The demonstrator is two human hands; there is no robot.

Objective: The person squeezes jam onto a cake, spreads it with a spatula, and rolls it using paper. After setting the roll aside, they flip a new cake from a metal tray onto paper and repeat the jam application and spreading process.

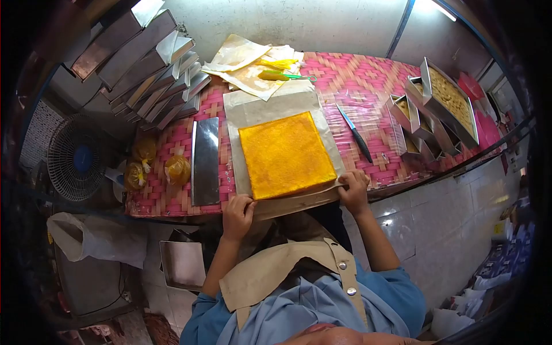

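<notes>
A square yellow sheet cake (287, 155) lies flat on a sheet of brown baking paper (247, 105) at the table's front edge. My left hand (237, 215) is at the near left corner of the cake, its fingers closed on the paper's edge. At the near right corner, my right hand (353, 187) pinches the same paper. The paper's near edge stretches between both hands and hangs over the table edge. Left of the paper lies a flat metal plate (205, 161). A knife with a black handle (361, 145) rests to the right.
Used paper sheets (241, 63) with a green-handled spatula (287, 76) lie at the back. Tied bags of yellow filling (177, 169) sit on the left, near a fan (80, 158). Stacked metal pans (155, 75) rise behind them. Filled cake tins (448, 103) stand at the right.
</notes>
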